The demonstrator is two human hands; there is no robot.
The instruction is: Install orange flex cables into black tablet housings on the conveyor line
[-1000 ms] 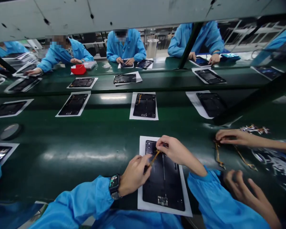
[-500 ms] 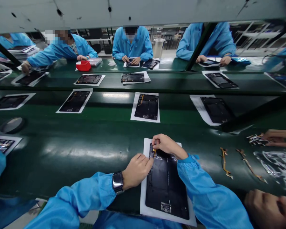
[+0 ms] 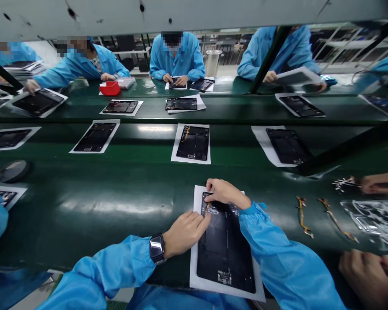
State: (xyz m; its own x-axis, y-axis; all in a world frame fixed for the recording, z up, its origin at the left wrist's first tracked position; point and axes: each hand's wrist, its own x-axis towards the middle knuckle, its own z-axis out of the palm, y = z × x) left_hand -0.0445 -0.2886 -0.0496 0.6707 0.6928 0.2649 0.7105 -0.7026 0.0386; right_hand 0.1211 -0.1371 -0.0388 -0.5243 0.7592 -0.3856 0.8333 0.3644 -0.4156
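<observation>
A black tablet housing (image 3: 228, 254) lies on a white paper sheet (image 3: 195, 275) at the table's near edge. An orange-brown flex cable (image 3: 208, 208) is at its upper left corner. My right hand (image 3: 225, 192) reaches over the top, thumb and forefinger pinched at the cable's upper end. From the left, my left hand (image 3: 186, 232), fingers curled together, has its fingertips at the lower part of the cable. The fingers partly hide the cable and the corner. Clear film shows across the upper part of the housing.
Two loose flex cables (image 3: 302, 217) lie to the right, beside a heap of clear plastic strips (image 3: 375, 221) and a co-worker's hands (image 3: 380, 183). Further housings on paper (image 3: 192, 143) line the strip ahead. A dark slanted post (image 3: 342, 146) crosses at right.
My left fingertips have shifted slightly right and up along the cable; my right hand stays at the corner. Across the table, a co-worker at right has raised a sheet-backed panel.
</observation>
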